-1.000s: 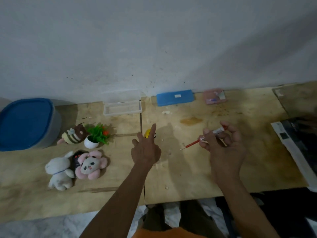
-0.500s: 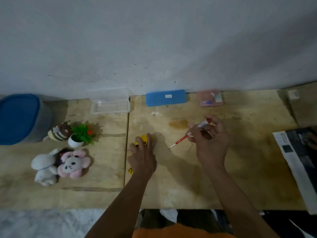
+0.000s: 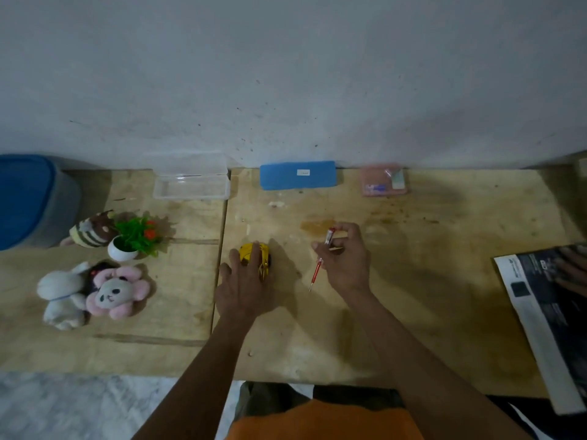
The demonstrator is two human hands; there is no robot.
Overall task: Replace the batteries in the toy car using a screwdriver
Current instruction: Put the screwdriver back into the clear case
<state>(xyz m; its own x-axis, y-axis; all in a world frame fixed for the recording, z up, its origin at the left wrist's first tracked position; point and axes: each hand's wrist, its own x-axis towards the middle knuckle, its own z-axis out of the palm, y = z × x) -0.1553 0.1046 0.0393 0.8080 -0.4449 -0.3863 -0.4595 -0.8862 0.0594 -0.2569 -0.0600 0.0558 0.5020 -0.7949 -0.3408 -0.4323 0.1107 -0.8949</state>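
A small yellow toy car [image 3: 258, 256] sits on the wooden table [image 3: 413, 312] near the middle seam. My left hand [image 3: 243, 289] lies over the near side of the car. One finger stretches across its top, and the thumb is spread to the left, off the car. To the right, my right hand [image 3: 344, 265] pinches a thin screwdriver [image 3: 320, 263] with a clear handle and a red shaft. Its tip points down and towards me, just above the table, about a hand's width right of the car.
Along the wall stand a clear plastic box [image 3: 191, 183], a blue case [image 3: 298, 175] and a pink packet [image 3: 384, 181]. At the left are a blue-lidded tub [image 3: 27, 201], a small potted plant [image 3: 131, 241] and plush toys [image 3: 95, 292]. A dark magazine [image 3: 546, 315] lies at the right edge.
My left hand has come down from above the table onto the toy car. My right hand has swung the screwdriver from pointing left to pointing down towards me. The view has tilted down.
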